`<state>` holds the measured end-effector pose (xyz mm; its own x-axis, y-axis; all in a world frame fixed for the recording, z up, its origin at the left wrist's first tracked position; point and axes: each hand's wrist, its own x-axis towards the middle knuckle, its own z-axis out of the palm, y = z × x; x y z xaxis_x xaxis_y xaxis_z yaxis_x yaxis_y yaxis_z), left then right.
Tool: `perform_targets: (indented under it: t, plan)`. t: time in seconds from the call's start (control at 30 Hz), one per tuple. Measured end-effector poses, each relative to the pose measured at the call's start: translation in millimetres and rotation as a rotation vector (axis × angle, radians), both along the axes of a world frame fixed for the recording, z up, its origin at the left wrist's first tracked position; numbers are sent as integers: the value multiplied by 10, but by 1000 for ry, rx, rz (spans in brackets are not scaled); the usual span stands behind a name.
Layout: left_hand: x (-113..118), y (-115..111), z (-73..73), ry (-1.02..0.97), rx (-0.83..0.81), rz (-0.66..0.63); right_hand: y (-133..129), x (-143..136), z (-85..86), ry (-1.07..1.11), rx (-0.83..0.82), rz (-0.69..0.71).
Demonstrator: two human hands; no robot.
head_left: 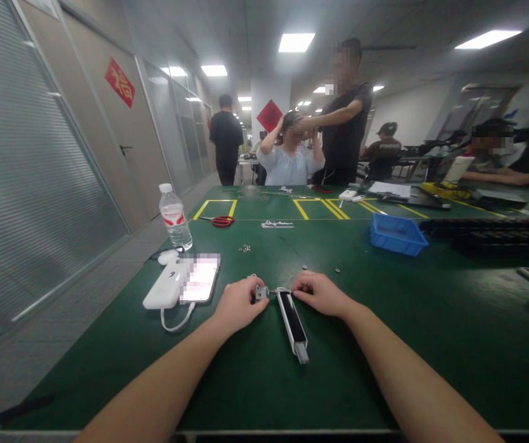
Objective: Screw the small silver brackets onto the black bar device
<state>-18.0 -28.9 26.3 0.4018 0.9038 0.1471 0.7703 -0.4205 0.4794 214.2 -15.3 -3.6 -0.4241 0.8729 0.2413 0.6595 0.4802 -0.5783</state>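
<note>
My left hand (241, 303) is closed on a small grey metal bracket (261, 293), just left of the far end of a slim white and black device (292, 321). A thin rod runs from the bracket across that end toward my right hand (320, 293). My right fingers are pinched together at the rod's right end; what they hold is too small to name. The device lies on the green table (255, 381), its grey tip pointing toward me. Two small nuts (337, 271) lie beyond my right hand, and several small rings (246, 248) lie farther off to the left.
At left stand a water bottle (174, 218), a white power bank (165, 286) and a cabled phone (201, 278). Red scissors (222, 221) and small metal parts (277, 224) lie farther back. A blue bin (397, 234) is at right. People are beyond the table.
</note>
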Motion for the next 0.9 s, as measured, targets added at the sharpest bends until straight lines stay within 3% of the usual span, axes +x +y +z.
perform_targets:
  t: [0.6, 0.9]
  plan:
    - [24, -2, 2, 28, 15, 13, -33, -25, 54, -7, -13, 2]
    - [24, 32, -101, -4, 39, 36, -23, -22, 32, -8, -3, -5]
